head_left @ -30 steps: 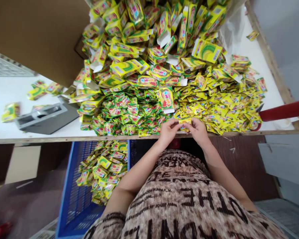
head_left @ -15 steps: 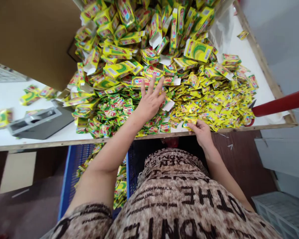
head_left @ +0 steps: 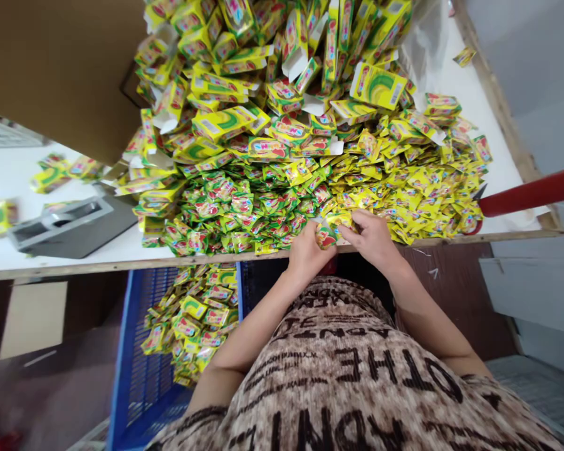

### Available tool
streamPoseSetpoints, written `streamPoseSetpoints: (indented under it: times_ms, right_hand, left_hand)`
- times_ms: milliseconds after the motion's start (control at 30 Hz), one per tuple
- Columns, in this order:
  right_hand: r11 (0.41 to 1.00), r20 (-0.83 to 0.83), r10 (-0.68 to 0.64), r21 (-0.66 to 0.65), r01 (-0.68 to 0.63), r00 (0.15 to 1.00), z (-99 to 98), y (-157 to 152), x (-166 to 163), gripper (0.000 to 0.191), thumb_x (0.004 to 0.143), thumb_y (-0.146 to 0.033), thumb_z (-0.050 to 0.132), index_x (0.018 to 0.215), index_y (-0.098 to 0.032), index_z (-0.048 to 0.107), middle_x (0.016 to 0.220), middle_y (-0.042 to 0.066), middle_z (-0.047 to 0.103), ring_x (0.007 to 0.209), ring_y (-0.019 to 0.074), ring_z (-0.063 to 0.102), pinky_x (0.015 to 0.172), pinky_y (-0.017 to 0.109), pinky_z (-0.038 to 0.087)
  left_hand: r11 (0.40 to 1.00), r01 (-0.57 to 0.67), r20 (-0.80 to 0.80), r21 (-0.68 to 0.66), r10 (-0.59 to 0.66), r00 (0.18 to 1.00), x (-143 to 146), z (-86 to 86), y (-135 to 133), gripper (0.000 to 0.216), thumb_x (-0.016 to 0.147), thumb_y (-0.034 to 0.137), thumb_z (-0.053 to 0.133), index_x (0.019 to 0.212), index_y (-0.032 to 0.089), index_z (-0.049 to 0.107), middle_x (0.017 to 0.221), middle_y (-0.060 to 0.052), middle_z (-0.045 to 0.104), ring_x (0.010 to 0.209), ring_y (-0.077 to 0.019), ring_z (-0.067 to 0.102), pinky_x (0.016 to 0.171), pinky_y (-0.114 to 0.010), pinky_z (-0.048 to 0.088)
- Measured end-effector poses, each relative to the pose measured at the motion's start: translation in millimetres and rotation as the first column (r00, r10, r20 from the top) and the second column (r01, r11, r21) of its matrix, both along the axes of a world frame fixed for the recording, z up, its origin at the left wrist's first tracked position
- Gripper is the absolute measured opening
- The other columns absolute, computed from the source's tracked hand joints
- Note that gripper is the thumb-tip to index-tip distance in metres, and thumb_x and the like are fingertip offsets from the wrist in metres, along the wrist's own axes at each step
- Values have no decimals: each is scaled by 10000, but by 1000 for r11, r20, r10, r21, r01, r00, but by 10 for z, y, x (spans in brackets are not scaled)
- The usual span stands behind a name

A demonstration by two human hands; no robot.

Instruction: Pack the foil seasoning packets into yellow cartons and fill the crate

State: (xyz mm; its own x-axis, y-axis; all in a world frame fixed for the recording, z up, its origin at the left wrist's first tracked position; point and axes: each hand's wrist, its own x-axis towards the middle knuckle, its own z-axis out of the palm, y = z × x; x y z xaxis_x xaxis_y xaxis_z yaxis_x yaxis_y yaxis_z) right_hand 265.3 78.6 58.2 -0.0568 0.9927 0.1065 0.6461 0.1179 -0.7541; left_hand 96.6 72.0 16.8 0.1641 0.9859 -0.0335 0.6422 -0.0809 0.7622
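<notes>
My left hand [head_left: 306,249] and my right hand [head_left: 372,235] meet at the table's front edge, both closed on a small yellow-green carton and sachets [head_left: 329,230] held between them. Just beyond my fingers spreads a heap of green and red sachets [head_left: 225,210] on the left and a heap of yellow sachets [head_left: 418,185] on the right. Behind these rises a big pile of flat and opened yellow cartons [head_left: 272,75].
A blue crate [head_left: 131,363] below the table on my left holds filled packs [head_left: 192,319]. A grey tape dispenser [head_left: 66,225] lies on the white table [head_left: 9,247] at left, under a brown cardboard box [head_left: 56,69]. A red bar [head_left: 531,194] juts in from the right.
My left hand, stretched open over the carton pile half a second ago, has pulled back to the table edge and closed with a carton against my right hand.
</notes>
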Motion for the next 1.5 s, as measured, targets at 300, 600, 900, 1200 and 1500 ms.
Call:
streamPoseSetpoints:
  times_ms: [300,600,900,1200,1500]
  right_hand:
    - [860,51,462,-269,-433,886,212,55,158,102,805,-172,629,724,-191,571,751,2,558,719,156,506,659,270,322]
    - [668,-46,673,-389,-634,738,143,-89,-37,64,853,-151,592,866,-172,650,854,31,596,815,170,537,736,273,364]
    - [760,-11,564,-386,-524,826,149,-195,-85,194,863,-170,593,1051,-167,641,984,70,635,939,209,564,817,313,400]
    - [749,-116,531,-400,-528,840,196,-174,-81,167,833,-138,621,969,-212,681,886,19,641,802,162,578,731,286,412]
    - [871,6,476,-143,-470,879,-44,-239,-165,175,875,-288,660,735,-209,730,993,60,631,997,217,508,901,401,395]
  left_hand:
    - [902,270,653,-337,18,757,-67,-115,-333,318,763,385,734,927,187,547,856,-26,634,811,-179,614,740,-298,499]
    - [767,377,806,-520,295,513,-254,-81,-611,393,706,269,816,1017,154,605,941,-26,707,878,-147,650,851,-268,485]
    - [761,364,812,-537,348,469,-264,-112,-640,412,692,276,824,1043,146,654,953,-43,711,857,-165,649,841,-297,498]
    - [759,390,811,-522,300,503,-264,-83,-635,420,711,308,811,1073,158,660,990,-43,705,905,-175,632,867,-295,480]
    - [746,357,791,-562,359,496,-309,-208,-697,359,744,321,782,1039,166,648,954,-19,672,857,-148,602,828,-277,474]
